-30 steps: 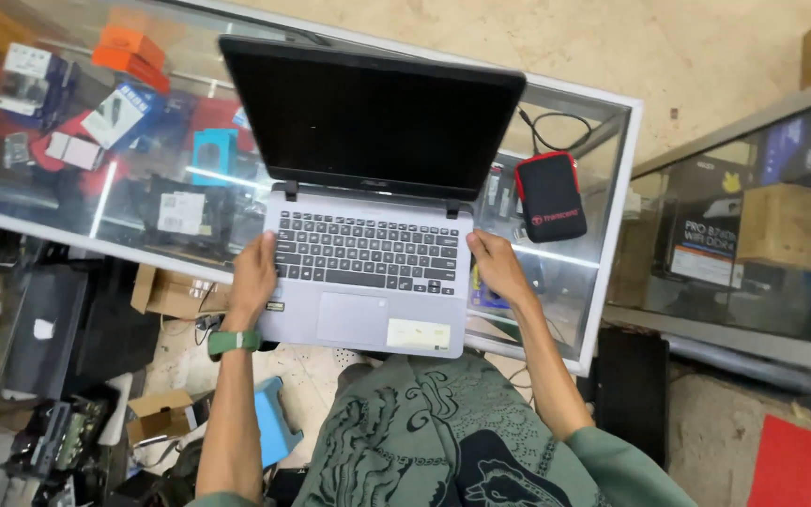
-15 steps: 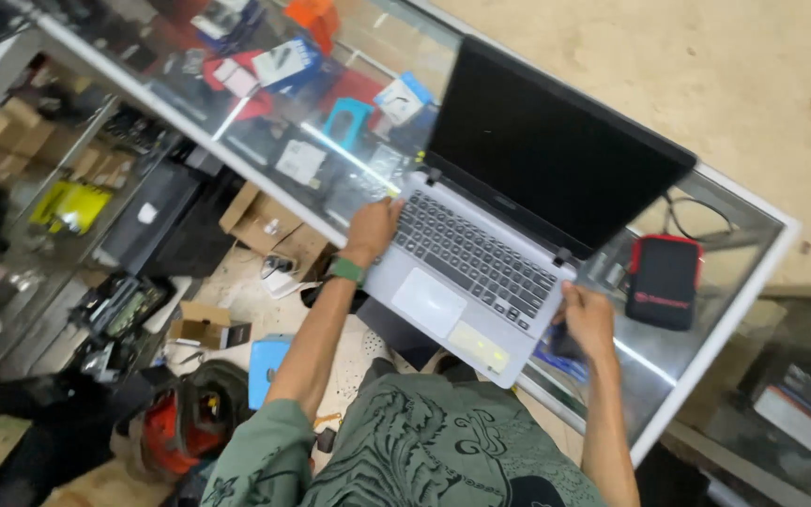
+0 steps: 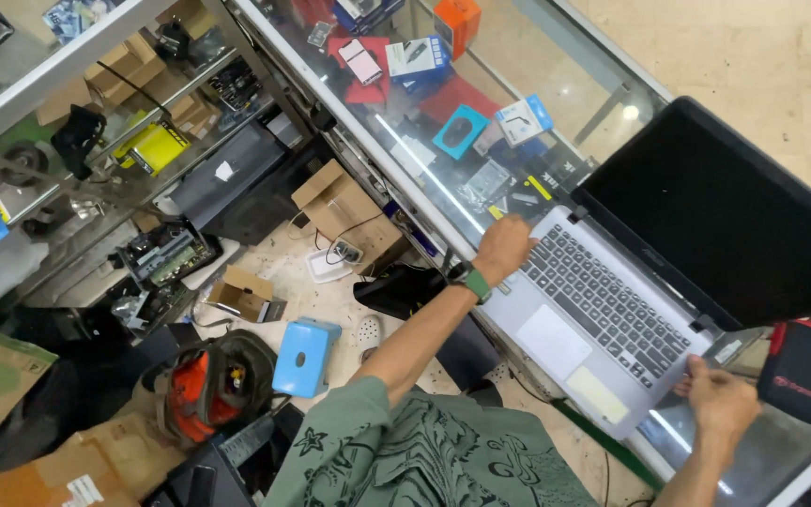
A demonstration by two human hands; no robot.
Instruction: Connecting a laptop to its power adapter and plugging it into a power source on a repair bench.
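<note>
An open grey laptop point(image 3: 612, 310) with a dark screen rests on a glass display counter point(image 3: 443, 188). My left hand point(image 3: 502, 246), with a green watch on its wrist, grips the laptop's left edge near the keyboard. My right hand point(image 3: 720, 399) holds the laptop's right front corner. A black and red pouch point(image 3: 803, 371) lies on the glass just right of the laptop.
Small boxed goods fill the case under the glass point(image 3: 481, 122). Behind the counter the floor holds cardboard boxes point(image 3: 340, 202), a blue box point(image 3: 304, 355), an orange and black bag point(image 3: 204, 394) and cables. A second glass shelf point(image 3: 68, 113) stands at the left.
The view has swung left and tilted, so the laptop now sits at the right. Both hands have stayed on the laptop's sides.
</note>
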